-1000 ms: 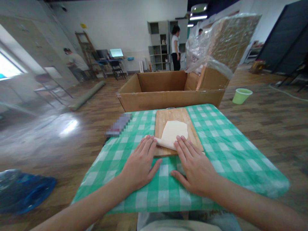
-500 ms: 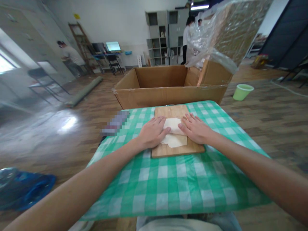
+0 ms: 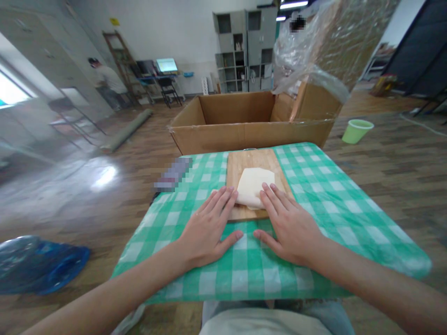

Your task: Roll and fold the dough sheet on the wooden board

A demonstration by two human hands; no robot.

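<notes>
A flat sheet of pale dough lies on a wooden cutting board. Across the dough's near part lies a whitish rolling pin, its ends covered by my fingers. My left hand is open, with straight fingers resting on the pin's left end and the thumb out over the tablecloth. On the right end rest the outstretched fingers of my right hand, also open, its thumb pointing inward. Neither hand wraps round the pin.
A green checked tablecloth covers the table. A blurred-out flat object sits at its left edge. Beyond stands a large cardboard box; a green bucket is to the right. Blue plastic lies left. A person sits far left.
Both hands have come toward me with the rolling pin, from the middle of the dough to its near edge. More of the far dough shows. The view has shifted slightly.
</notes>
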